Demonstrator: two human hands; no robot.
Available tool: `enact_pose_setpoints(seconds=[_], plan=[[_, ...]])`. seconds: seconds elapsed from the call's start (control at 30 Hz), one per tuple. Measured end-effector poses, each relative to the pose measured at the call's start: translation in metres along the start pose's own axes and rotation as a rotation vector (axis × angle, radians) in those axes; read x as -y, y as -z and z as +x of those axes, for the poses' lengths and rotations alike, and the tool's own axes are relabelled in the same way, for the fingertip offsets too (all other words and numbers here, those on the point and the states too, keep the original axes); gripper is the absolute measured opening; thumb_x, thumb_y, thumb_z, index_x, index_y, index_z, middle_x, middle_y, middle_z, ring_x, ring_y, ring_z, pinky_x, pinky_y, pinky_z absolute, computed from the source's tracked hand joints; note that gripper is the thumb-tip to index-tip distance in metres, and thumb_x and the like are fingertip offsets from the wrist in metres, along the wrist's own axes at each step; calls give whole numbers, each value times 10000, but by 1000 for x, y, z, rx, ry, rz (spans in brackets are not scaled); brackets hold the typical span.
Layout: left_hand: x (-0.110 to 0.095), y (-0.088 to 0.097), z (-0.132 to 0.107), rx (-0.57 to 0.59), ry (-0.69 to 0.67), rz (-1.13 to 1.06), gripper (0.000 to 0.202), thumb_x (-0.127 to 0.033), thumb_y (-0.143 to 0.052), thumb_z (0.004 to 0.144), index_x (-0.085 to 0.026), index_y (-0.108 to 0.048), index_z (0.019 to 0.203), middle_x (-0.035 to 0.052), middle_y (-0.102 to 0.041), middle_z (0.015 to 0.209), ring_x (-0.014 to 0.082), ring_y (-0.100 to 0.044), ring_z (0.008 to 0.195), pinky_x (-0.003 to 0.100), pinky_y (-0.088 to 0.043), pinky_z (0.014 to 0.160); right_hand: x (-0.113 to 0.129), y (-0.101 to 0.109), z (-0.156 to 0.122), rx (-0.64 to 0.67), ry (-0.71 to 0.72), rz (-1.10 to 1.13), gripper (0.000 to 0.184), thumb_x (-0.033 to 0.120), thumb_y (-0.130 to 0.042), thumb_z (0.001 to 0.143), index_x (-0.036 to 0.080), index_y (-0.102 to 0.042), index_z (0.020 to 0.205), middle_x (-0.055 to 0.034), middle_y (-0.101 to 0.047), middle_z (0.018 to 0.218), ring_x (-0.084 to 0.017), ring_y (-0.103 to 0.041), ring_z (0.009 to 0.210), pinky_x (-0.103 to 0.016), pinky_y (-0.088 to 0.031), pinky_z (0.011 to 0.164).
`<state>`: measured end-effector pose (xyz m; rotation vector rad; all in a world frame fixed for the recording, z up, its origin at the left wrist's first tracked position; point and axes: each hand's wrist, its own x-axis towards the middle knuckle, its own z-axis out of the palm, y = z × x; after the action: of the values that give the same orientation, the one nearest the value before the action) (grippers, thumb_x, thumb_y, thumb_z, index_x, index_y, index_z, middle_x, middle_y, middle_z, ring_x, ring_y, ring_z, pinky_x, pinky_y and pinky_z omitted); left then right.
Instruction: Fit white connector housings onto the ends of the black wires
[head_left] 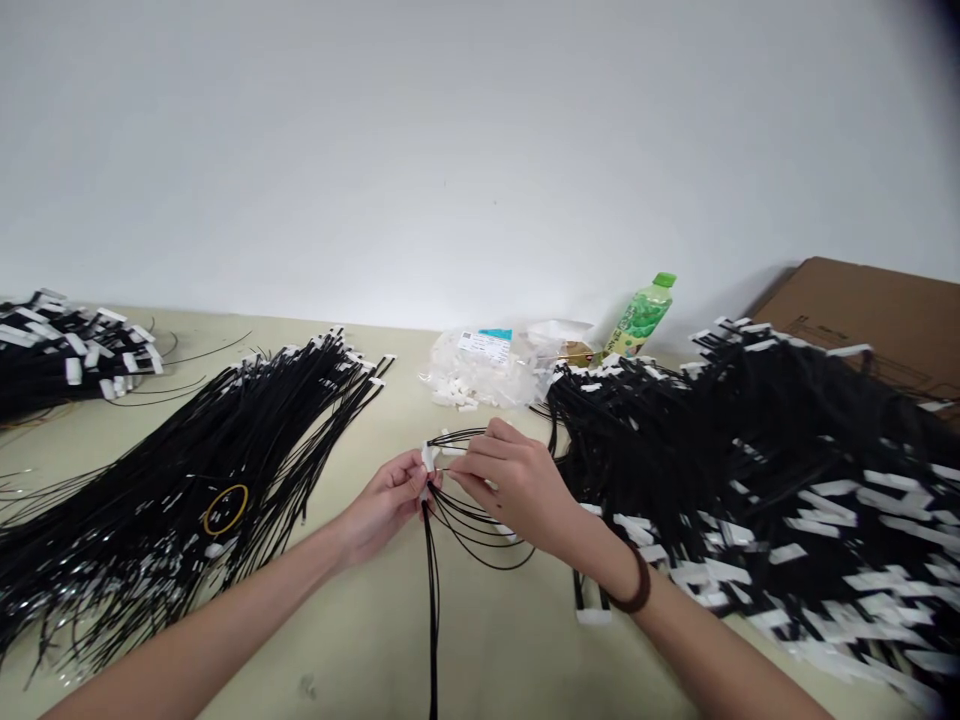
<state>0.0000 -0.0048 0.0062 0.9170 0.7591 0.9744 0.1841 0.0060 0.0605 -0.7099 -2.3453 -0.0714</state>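
My left hand (394, 497) is closed, its thumb and fingers pinching a white plastic connector (428, 457) with thin black wires in it. To the right of it, my right hand (514, 475) is closed in a pinch on a thin black wire, close to the connector's side; the fingertips hide part of it. Other black wires (480, 540) of this harness curve in loops beneath my right hand. A few more black wires (433, 620) hang straight down from my left fingers toward the near table edge.
A fanned bundle of black wires (247, 430) with a yellow rubber band (226, 509) lies left. Farther left is another pile of harnesses (75, 350). Behind my hands sits a clear bag of white connectors (480, 370), beside a green bottle (640, 318). Harnesses (675, 430) and a cardboard box (862, 315) fill the right.
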Motion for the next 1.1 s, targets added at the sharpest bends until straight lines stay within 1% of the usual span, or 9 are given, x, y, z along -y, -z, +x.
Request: enact_pose_setpoints(seconds=[0.1, 0.23, 0.47, 0.97, 1.1], plan=[[1, -1, 0, 5, -14, 11, 179, -333, -616, 749, -166, -555, 772, -3, -522, 733, 87, -454, 613, 217, -332, 577, 0, -4, -1, -7, -15, 3, 170, 170, -490, 859, 164, -610, 738, -17, -554, 653, -142, -402, 671, -253, -336, 611], [3, 0, 1, 15, -19, 12, 186, -336, -603, 759, -164, -544, 794, -1, -510, 733, 87, -449, 612, 218, -336, 577, -1, -8, -1, 18, -6, 5, 159, 188, -503, 856, 164, -611, 742, -13, -560, 661, -141, -393, 667, -260, -332, 619], [4, 2, 2, 27, -32, 39, 189, -336, -592, 771, -158, -539, 803, 2, -504, 746, 89, -436, 639, 227, -354, 608, 0, -6, -1, 37, -13, -1, 189, 182, -477, 866, 162, -607, 730, -14, -557, 659, -141, -389, 670, -258, -321, 619], [4, 1, 2, 31, -47, 65, 206, -339, -600, 763, -150, -525, 796, 5, -499, 744, 86, -441, 624, 226, -354, 584, -1, -9, -2, 38, -13, -17, 206, 184, -479, 865, 160, -602, 702, -10, -546, 646, -140, -391, 673, -256, -307, 603], [5, 2, 2, 49, -51, 80, 202, -343, -587, 772, -154, -519, 794, 3, -493, 746, 91, -445, 627, 231, -362, 580, -1, -10, -2, 29, 1, -16, 203, 173, -477, 865, 163, -591, 698, -6, -531, 635, -140, -376, 666, -256, -304, 603]])
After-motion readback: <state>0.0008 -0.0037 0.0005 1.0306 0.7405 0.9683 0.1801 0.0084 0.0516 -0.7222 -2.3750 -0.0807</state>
